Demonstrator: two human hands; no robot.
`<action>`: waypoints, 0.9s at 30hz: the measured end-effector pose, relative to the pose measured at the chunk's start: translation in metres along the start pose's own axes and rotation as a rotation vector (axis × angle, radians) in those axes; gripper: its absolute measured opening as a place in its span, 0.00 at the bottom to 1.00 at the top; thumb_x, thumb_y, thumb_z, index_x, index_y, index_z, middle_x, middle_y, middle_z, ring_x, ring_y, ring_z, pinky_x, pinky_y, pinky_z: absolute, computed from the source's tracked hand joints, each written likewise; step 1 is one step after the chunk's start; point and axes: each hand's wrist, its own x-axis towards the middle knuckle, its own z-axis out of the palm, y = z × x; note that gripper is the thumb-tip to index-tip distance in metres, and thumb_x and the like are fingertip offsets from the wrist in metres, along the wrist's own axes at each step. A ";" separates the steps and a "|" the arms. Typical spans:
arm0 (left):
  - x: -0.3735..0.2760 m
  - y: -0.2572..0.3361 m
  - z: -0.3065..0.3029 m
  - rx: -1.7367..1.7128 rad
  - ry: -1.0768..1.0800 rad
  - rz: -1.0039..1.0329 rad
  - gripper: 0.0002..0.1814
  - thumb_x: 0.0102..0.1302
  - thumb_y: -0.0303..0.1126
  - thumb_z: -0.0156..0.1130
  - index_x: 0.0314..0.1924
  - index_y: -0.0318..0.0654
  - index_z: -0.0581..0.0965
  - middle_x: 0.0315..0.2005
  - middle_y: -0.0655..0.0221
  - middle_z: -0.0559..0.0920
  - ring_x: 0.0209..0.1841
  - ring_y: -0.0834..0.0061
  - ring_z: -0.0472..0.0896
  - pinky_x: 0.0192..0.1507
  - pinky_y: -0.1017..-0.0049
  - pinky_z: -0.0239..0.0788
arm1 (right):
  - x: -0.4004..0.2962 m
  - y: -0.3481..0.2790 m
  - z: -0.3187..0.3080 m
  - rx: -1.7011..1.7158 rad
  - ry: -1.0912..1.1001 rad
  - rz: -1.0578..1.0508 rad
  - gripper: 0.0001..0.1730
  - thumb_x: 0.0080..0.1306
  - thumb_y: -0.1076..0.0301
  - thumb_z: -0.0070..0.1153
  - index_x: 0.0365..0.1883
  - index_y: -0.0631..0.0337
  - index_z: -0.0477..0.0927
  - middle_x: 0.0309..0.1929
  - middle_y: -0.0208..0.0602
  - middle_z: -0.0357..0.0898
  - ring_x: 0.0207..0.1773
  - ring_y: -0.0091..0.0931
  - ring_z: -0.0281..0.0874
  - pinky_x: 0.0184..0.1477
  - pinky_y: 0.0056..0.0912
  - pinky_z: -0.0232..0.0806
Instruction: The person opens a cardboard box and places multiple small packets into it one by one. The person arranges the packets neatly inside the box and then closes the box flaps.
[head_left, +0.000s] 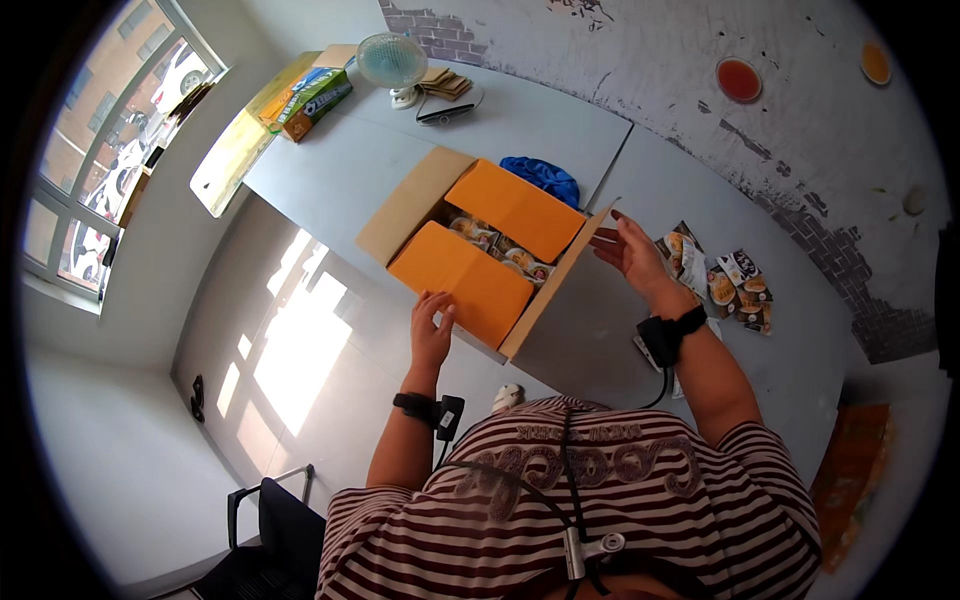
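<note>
A cardboard box (461, 289) with orange outer flaps stands on the grey table. Its two long flaps lean inward, and between them show several small printed packets (517, 259). The plain brown end flaps stick out at the left and right. My left hand (433, 322) rests with bent fingers at the near edge of the front orange flap; whether it grips the edge I cannot tell. My right hand (632, 251) is spread beside the right end flap, its fingertips close behind that flap, holding nothing that I can see.
Printed sachets (739, 289) lie on the table (795, 360) at the right. A blue cloth or bag (541, 178) is behind the box. Farther back are a small fan (391, 64), cardboard pieces (448, 84) and a green carton (319, 105). A black chair (289, 540) stands at lower left.
</note>
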 end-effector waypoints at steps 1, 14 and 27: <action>0.007 -0.009 -0.003 -0.039 0.046 -0.017 0.13 0.64 0.33 0.59 0.47 0.37 0.78 0.49 0.61 0.78 0.63 0.59 0.66 0.64 0.64 0.55 | 0.000 0.006 0.013 -0.081 -0.037 0.012 0.34 0.70 0.50 0.45 0.69 0.57 0.53 0.57 0.38 0.70 0.59 0.31 0.70 0.57 0.34 0.64; 0.097 -0.108 -0.044 -0.767 0.255 -0.776 0.29 0.66 0.40 0.53 0.64 0.39 0.62 0.60 0.63 0.69 0.65 0.71 0.61 0.63 0.67 0.49 | 0.024 0.074 0.058 -0.728 -0.277 0.082 0.32 0.69 0.53 0.49 0.65 0.62 0.62 0.68 0.42 0.57 0.69 0.30 0.54 0.66 0.31 0.51; 0.120 -0.092 -0.055 -1.204 0.260 -0.523 0.28 0.72 0.52 0.38 0.56 0.35 0.68 0.38 0.67 0.82 0.51 0.72 0.73 0.60 0.69 0.53 | 0.021 0.086 0.061 -1.008 -0.294 -0.143 0.23 0.68 0.61 0.50 0.56 0.68 0.70 0.64 0.47 0.61 0.65 0.35 0.60 0.63 0.32 0.56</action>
